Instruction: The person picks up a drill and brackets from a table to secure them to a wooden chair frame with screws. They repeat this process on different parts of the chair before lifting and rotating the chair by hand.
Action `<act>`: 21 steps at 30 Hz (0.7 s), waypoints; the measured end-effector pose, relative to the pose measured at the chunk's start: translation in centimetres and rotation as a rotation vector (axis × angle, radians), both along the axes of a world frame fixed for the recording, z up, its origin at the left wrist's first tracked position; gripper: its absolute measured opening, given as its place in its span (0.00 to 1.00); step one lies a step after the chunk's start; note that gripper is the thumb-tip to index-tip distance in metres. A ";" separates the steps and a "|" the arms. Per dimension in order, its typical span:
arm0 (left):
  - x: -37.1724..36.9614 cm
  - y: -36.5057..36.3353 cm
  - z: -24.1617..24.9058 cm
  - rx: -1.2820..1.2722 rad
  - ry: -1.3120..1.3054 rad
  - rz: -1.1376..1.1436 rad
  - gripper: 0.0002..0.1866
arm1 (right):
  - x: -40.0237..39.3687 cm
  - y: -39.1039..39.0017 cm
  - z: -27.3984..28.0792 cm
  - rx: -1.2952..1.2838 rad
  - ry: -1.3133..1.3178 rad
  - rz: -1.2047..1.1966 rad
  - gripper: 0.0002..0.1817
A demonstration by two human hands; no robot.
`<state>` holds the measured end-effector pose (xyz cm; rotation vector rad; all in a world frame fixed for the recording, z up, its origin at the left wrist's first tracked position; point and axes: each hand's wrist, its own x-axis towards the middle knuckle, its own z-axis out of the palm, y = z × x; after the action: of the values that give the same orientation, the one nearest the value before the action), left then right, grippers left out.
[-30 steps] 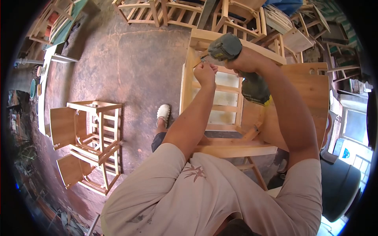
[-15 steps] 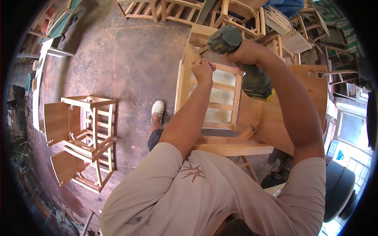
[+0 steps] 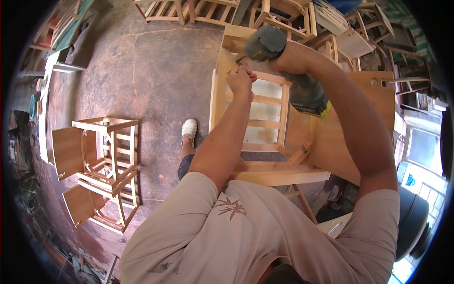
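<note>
My right hand (image 3: 294, 57) grips the handle of a dark cordless drill (image 3: 266, 43), its bit pointing left and down. The drill's battery end shows below my wrist. Just under the bit, the fingers of my left hand (image 3: 241, 81) are pinched together; what they hold is too small to make out. Both hands are over the upper corner of a light wooden chair frame (image 3: 218, 102) with slats. Joined to that frame, a broad wooden panel (image 3: 350, 128) extends to the right, partly hidden by my right arm.
Two stacked wooden chairs (image 3: 113, 142) stand on the stained concrete floor (image 3: 156, 80) at left. More wooden frames (image 3: 213, 12) line the far side, with piled furniture at upper right. A dark rounded object (image 3: 410, 220) is close by my right elbow. My shoe (image 3: 189, 128) shows beside the frame.
The drill and both hands have shifted slightly up and left in the picture, as has the chair frame. The drill's front is now blurred. Both hands keep their grip.
</note>
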<state>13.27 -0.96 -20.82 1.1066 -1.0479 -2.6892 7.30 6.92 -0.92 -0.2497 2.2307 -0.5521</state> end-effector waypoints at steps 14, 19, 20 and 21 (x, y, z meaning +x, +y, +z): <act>-0.1 0.0 0.2 -0.041 -0.008 0.042 0.12 | 0.1 -0.9 0.3 0.074 0.014 -0.025 0.09; 0.1 0.0 -0.1 -0.062 0.041 0.041 0.13 | -0.3 -1.4 -1.1 0.099 -0.003 -0.054 0.09; 0.2 0.0 0.0 -0.063 0.043 0.037 0.13 | -0.8 -1.4 -1.7 0.123 0.030 0.012 0.09; 0.1 0.0 -0.1 -0.053 0.034 0.046 0.13 | -0.7 -1.7 -1.4 0.148 0.069 0.078 0.09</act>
<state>13.42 -1.01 -20.97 1.0594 -1.0675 -2.6195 6.58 5.22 -2.31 -0.2810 2.3055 -0.3394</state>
